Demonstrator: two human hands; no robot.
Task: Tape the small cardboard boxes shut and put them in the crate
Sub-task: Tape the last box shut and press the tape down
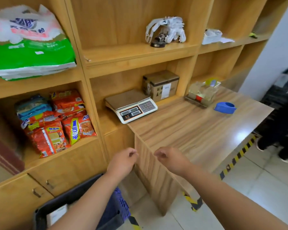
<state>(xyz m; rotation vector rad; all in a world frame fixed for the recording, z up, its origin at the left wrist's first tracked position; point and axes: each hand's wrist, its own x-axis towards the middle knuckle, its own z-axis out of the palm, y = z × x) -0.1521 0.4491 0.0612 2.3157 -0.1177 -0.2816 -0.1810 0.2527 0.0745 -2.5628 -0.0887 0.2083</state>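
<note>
Far left, upper cubby: plastic bags (29, 44), print blurred, unreadable. Cubby below: snack packets (56, 125) in a heap. The left frame edge cuts off a dark red strip I cannot identify.

Bottom left: crate (121, 208), blue lattice wall with a dark rim, on the floor against the cabinet doors. The left forearm hides most of it. Inside it is a pale box shape (56, 214) with a white face – only a corner shows, so I cannot confirm what it is.

Centre: left hand (123, 161) and right hand (170, 161) hang in the air near the counter's front corner, apart from each other. The fingers of both are loosely curled and nothing is grasped in either.

Weighing scale (131, 107) at the cubby mouth; cardboard box (161, 85) just behind it, flaps down. Whether it is taped cannot be told. White figurine (166, 29) on the shelf above, detail smeared.

Right: wood-grain counter (198, 136) with glare; clear organiser (203, 94), contents indistinct; blue tape dispenser (225, 107) near the counter's far edge. Tiled floor has black-yellow hazard tape (239, 155). A person in dark clothes (281, 130) is at the right edge – blurred and cropped.
</note>
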